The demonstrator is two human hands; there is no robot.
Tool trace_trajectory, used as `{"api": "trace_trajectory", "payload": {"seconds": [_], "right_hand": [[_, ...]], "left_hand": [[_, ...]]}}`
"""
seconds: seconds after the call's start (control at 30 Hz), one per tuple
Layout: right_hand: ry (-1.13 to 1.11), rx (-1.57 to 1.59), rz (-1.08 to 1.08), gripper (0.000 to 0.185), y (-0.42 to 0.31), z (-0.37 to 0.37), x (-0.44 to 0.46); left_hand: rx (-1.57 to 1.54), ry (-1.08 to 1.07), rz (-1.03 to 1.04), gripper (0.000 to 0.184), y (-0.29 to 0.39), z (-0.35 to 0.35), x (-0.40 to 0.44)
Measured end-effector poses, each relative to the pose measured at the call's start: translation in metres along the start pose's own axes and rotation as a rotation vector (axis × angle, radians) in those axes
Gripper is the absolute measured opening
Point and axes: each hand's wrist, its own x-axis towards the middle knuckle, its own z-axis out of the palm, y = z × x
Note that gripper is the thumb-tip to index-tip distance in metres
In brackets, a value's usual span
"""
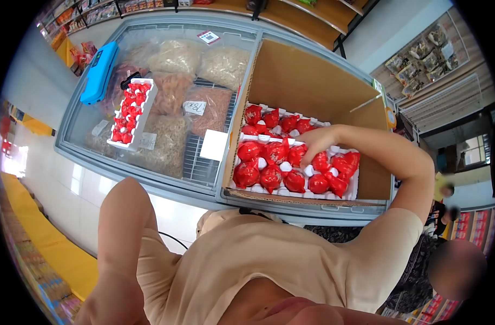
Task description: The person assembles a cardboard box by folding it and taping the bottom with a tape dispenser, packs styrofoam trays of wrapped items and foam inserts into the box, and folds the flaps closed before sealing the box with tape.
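Toward two o'clock in the head view, the right hand bends its fingers among red-wrapped balls inside a cardboard box, grip unclear, while toward seven the left hand's hold cannot be told, and near ten a white tray sits on a freezer.

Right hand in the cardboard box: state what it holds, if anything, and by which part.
Cannot be told: the right hand curls over the red-wrapped items, hiding any grip.
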Motion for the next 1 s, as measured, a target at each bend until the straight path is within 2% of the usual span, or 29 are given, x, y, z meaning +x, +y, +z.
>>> {"api": "trace_trajectory", "payload": {"seconds": [0.1, 0.13, 0.2, 0.23, 0.3, 0.37, 0.4, 0.47, 0.5, 0.57, 0.6, 0.63, 0.7, 0.73, 0.77, 0.8, 0.83, 0.87, 0.9, 0.93, 1.0], "right_hand": [[-0.012, 0.104, -0.11, 0.068, 0.007, 0.005, 0.018], [-0.007, 0.08, -0.094, 0.07, 0.015, 0.005, 0.026], [0.011, 0.069, -0.101, 0.069, 0.02, 0.007, 0.032], [0.026, 0.053, -0.109, 0.069, 0.02, 0.008, 0.034], [0.078, 0.022, -0.135, 0.069, 0.021, 0.013, 0.033], [0.176, -0.173, -0.092, 0.07, 0.018, 0.014, 0.029], [0.177, -0.174, -0.091, 0.07, 0.012, 0.013, 0.025], [0.237, -0.497, 0.062, 0.069, -0.007, 0.015, 0.02], [0.238, -0.497, 0.055, 0.069, -0.01, 0.019, 0.019], [0.318, -0.693, 0.172, 0.069, -0.013, 0.028, 0.018], [0.325, -0.721, 0.149, 0.06, -0.003, 0.029, 0.025], [0.325, -0.713, 0.145, 0.06, 0.012, 0.033, 0.036], [0.497, -0.821, -0.046, 0.056, 0.037, 0.04, 0.053], [0.495, -0.81, -0.044, 0.056, 0.024, 0.039, 0.049], [0.362, -0.852, 0.107, 0.054, 0.009, 0.035, 0.043], [0.228, -0.892, 0.255, 0.053, -0.005, 0.032, 0.034], [0.23, -0.889, 0.254, 0.053, -0.01, 0.032, 0.025], [0.265, -0.874, 0.155, 0.053, -0.015, 0.035, 0.018], [0.298, -0.863, 0.051, 0.054, -0.017, 0.039, 0.015], [0.168, -0.775, 0.065, 0.053, -0.013, 0.043, 0.016], [0.164, -0.764, 0.077, 0.054, -0.009, 0.046, 0.017]], "left_hand": [[-0.015, -0.013, 0.162, 0.058, -0.016, -0.012, -0.004], [-0.401, -0.199, 0.106, 0.056, -0.023, -0.017, -0.003], [-0.784, -0.386, 0.043, 0.054, -0.028, -0.018, -0.002], [-0.735, -0.229, 0.07, 0.05, -0.028, -0.013, -0.002], [-0.685, -0.059, 0.09, 0.045, -0.026, -0.019, 0.004], [-0.591, -0.029, 0.087, 0.042, -0.026, -0.022, 0.006], [-0.543, -0.037, 0.088, 0.04, -0.025, -0.02, 0.007], [-0.468, -0.033, 0.115, 0.036, -0.024, -0.02, 0.008], [-0.438, -0.029, 0.137, 0.034, -0.027, -0.02, 0.007], [-0.386, -0.001, 0.204, 0.031, -0.033, -0.021, 0.006], [-0.361, 0.036, 0.273, 0.029, -0.04, -0.023, 0.004], [-0.33, 0.094, 0.392, 0.027, -0.047, -0.023, 0.001], [-0.175, 0.218, 0.501, 0.024, -0.056, -0.034, -0.007], [0.019, 0.275, 0.392, 0.017, -0.058, -0.047, -0.017], [0.215, 0.313, 0.279, 0.012, -0.059, -0.06, -0.027], [0.191, 0.382, 0.114, 0.014, -0.065, -0.074, -0.049], [0.169, 0.448, -0.049, 0.017, -0.071, -0.088, -0.07], [0.467, 0.23, -0.312, 0.022, -0.079, -0.104, -0.075], [0.598, 0.282, -0.441, 0.022, -0.089, -0.123, -0.101], [0.823, 0.51, -0.72, 0.021, -0.097, -0.138, -0.127], [0.886, 0.485, -1.114, 0.028, -0.12, -0.17, -0.142]]}}
